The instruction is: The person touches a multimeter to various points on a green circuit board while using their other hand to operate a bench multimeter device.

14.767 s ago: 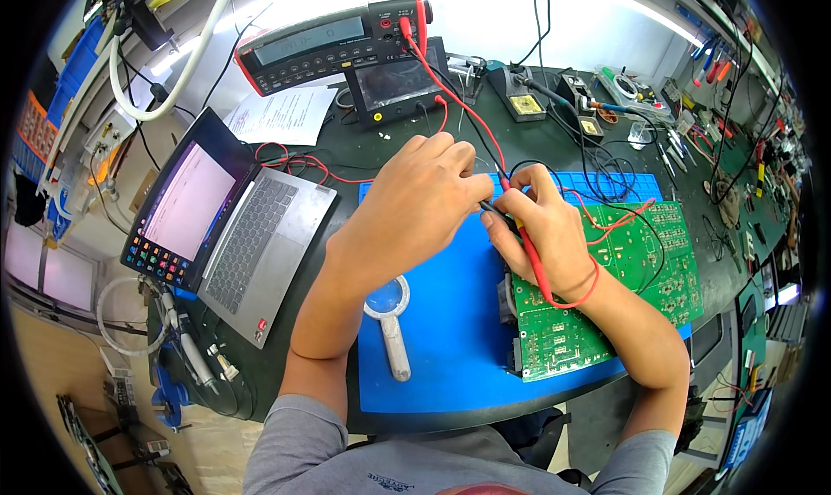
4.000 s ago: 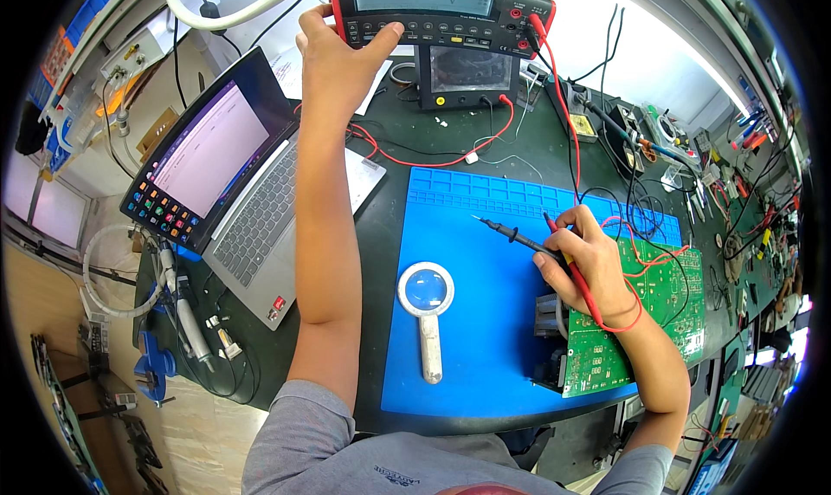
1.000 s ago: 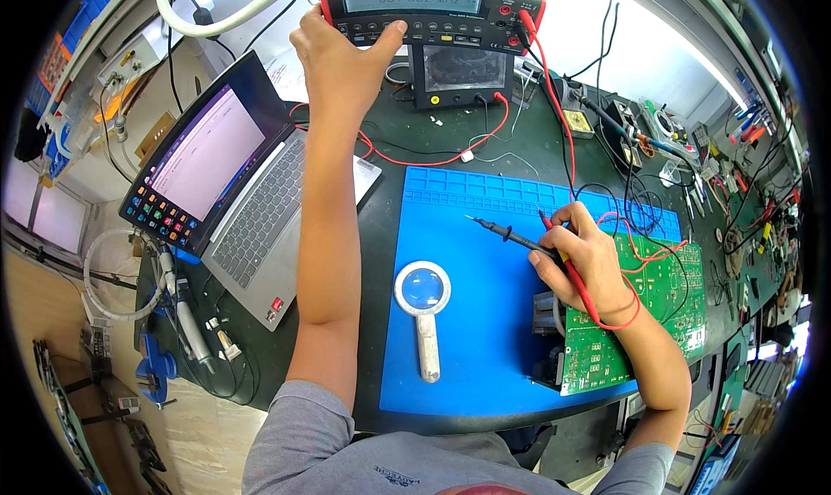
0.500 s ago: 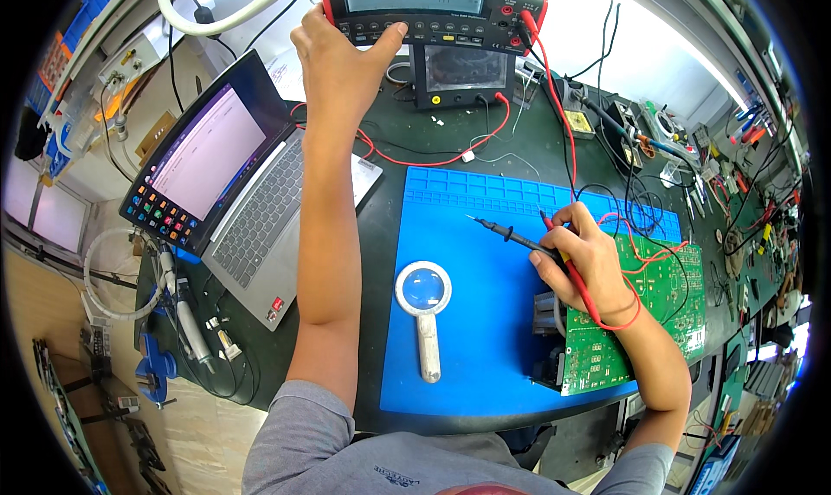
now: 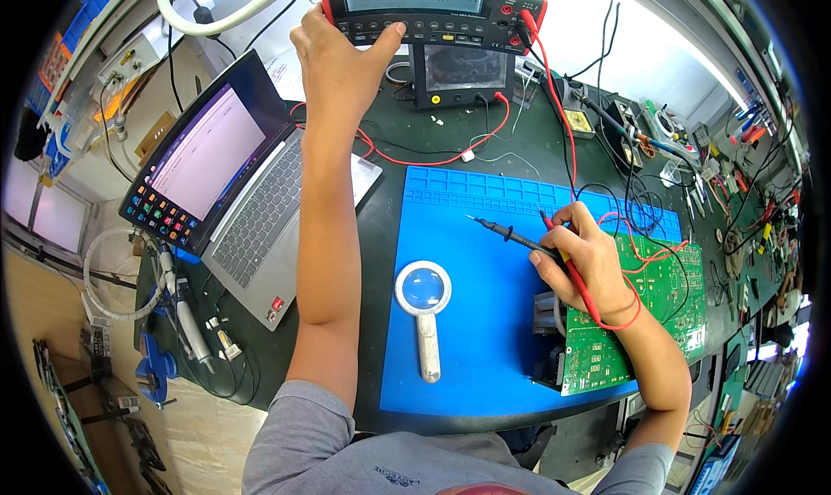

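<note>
My left hand [image 5: 342, 58] reaches to the far side of the bench and grips the left end of a black bench multimeter [image 5: 415, 29] with red corners. Its thumb rests on the row of buttons below the lit display; the other fingertips are hidden behind the case. My right hand [image 5: 582, 257] is closed around a black test probe [image 5: 509, 234] and a red test probe [image 5: 582, 291]. The black probe's bare tip points left over the blue mat, touching nothing. Under my right wrist lies a green circuit board [image 5: 640, 322], with grey parts at its left edge.
A white-rimmed magnifying glass [image 5: 423, 289] lies on the blue mat [image 5: 485, 348]. To the left stands a laptop [image 5: 260, 209], open. Below the multimeter is a dark-screened device [image 5: 463, 71] with red and black leads. A soldering iron [image 5: 619, 122], cables and tools crowd the right.
</note>
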The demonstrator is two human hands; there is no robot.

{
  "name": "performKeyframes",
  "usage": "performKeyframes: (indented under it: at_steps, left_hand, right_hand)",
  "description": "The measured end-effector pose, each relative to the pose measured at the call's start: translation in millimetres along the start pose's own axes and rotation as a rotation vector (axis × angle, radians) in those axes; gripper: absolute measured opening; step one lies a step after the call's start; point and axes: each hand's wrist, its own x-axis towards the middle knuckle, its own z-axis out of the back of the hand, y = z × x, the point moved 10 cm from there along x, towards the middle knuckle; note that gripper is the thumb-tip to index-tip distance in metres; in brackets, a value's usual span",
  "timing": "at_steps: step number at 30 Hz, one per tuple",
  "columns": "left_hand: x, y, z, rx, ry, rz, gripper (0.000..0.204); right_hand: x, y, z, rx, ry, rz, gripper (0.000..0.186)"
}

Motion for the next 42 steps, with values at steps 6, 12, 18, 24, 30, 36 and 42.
performKeyframes:
  at_steps: [6,12,18,24,30,36,42]
  left_hand:
    - [-1,-2,1,-0.005,-0.003,0.011,0.090]
    - [0,-2,0,0.017,-0.011,-0.013,0.090]
    - [-3,-8,-5,-0.005,-0.019,-0.016,0.091]
    - [-4,-7,-10,0.039,-0.092,-0.075,0.092]
    - [-5,-7,-13,0.041,-0.113,-0.077,0.095]
    - [-6,-10,-10,0.016,-0.089,-0.072,0.098]
    - [-5,-9,-9,0.020,-0.088,-0.074,0.095]
  right_hand:
    - [0,1,0,-0.004,-0.005,0.013,0.019]
    - [0,0,0,0.000,-0.009,0.015,0.019]
    - [-1,-1,0,0.000,0.001,0.002,0.019]
    - [-1,-1,0,0.007,-0.004,0.007,0.019]
    - [-1,-1,0,0.002,-0.001,0.002,0.019]
    - [-1,-1,-1,0.006,-0.006,0.001,0.019]
    - [0,0,0,-0.002,-0.004,0.006,0.019]
